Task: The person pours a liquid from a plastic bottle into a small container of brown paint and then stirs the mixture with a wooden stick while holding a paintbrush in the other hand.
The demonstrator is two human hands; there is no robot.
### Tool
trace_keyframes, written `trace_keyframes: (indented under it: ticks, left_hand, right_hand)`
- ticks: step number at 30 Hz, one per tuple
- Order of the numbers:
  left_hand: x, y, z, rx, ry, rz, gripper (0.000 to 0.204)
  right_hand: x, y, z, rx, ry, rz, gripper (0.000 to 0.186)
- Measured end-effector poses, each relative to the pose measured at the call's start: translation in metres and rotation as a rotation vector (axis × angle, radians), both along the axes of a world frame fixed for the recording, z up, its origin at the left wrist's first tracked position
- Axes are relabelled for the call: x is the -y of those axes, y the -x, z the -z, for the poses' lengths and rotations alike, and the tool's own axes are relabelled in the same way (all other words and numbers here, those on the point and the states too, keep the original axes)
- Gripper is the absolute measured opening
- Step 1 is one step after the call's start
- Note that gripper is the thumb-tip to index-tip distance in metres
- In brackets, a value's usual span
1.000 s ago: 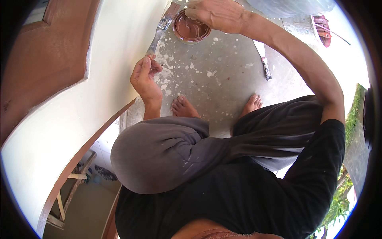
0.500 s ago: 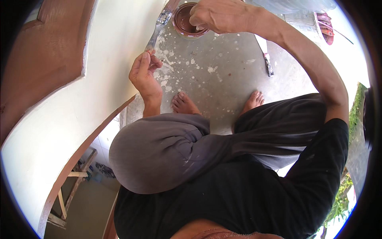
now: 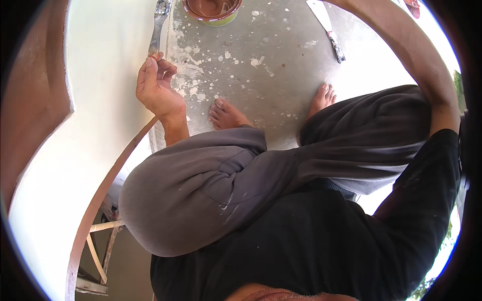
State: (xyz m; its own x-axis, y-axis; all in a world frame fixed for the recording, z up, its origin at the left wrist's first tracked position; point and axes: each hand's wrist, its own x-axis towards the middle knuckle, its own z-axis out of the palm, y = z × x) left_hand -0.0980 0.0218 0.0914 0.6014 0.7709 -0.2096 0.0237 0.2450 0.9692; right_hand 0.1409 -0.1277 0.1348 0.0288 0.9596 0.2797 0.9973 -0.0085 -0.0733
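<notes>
My left hand (image 3: pixel 161 91) is pinched around the handle end of a paintbrush (image 3: pixel 157 34), close to the cream wall. The brush points away from me, and its bristles are cut off by the top edge. A small can (image 3: pixel 221 21) of reddish-brown paint stands on the floor to the right of the brush. Of my right arm, only the forearm (image 3: pixel 401 42) shows, reaching up past the top edge. My right hand is out of the picture.
A putty knife (image 3: pixel 336 49) with a paint-smeared handle lies on the grey, white-spattered floor (image 3: pixel 266 95). Brown wooden trim (image 3: pixel 37 110) borders the cream wall (image 3: pixel 100 100) at left. Timber pieces (image 3: pixel 98 258) stand low at the left. My bare feet (image 3: pixel 227 114) are on the floor.
My right hand, earlier over the paint can, has gone out past the top edge. The whole view has shifted, so the can and brush sit higher and further left. My left hand keeps its grip.
</notes>
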Motion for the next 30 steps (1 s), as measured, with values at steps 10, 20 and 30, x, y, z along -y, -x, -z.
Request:
trace_keyframes:
  ticks: [10, 20, 30]
  left_hand:
    - [0.005, -0.002, -0.001, -0.001, 0.03, 0.014, 0.021]
    - [0.003, 0.001, -0.002, -0.022, 0.037, 0.035, 0.021]
    - [0.001, 0.003, 0.002, 0.023, 0.046, 0.026, 0.02]
  right_hand:
    - [0.004, 0.011, -0.01, -0.069, 0.037, 0.005, 0.011]
    - [0.002, 0.0, -0.012, -0.116, 0.126, 0.017, 0.01]
    - [-0.001, -0.003, -0.013, -0.135, 0.034, 0.021, 0.011]
